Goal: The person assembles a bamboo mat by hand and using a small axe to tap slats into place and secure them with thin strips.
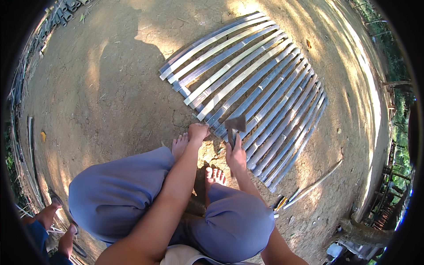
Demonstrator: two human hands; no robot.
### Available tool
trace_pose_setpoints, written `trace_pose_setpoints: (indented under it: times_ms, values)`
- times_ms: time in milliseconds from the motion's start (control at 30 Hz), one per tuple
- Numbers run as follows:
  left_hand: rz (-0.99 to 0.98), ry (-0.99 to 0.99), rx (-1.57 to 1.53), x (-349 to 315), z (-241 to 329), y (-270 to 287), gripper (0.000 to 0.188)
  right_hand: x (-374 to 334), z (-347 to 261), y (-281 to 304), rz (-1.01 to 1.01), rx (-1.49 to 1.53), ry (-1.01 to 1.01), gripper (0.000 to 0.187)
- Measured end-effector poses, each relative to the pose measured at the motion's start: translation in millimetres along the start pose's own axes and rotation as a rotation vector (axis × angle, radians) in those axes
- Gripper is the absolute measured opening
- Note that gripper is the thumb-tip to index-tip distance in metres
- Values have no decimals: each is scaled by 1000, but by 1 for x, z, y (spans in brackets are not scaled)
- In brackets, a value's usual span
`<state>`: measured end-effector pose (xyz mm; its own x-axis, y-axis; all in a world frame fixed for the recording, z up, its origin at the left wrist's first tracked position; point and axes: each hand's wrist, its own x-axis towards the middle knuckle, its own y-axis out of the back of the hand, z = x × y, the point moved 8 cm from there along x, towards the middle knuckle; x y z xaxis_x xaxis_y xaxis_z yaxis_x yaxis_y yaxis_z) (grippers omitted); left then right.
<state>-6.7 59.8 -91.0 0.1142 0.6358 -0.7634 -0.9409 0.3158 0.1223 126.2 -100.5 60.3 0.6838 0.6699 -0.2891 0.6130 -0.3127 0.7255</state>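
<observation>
A panel of split bamboo slats lies fanned out on the dirt in front of me, some pale, others grey. Their near ends rest across a dark bamboo crosspiece. My right hand grips the handle of a hatchet, its broad metal head held over the near ends of the slats. Just left of it, my left hand is closed at the end of a slat beside the crosspiece. Whatever its fingers pinch is too small to make out. My bare feet stand close behind both hands.
A thin bent stick and a tool with some yellow on it lie at the right. Another person's feet show at lower left. Bamboo tubes are piled at the far left, and a white container sits lower right.
</observation>
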Motion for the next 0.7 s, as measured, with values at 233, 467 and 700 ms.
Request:
trace_pose_setpoints:
  times_ms: [233,467,700]
  values:
    - [56,-45,-103,46,15,15,23,-171,115,38,51,63,-386,56]
    - [96,114,-175,81,-2,16,30,-299,189,-38,-239,34,-704,44]
    - [-53,122,-85,98,-17,12,29,-328,184,-17,-262,-50,-569,45]
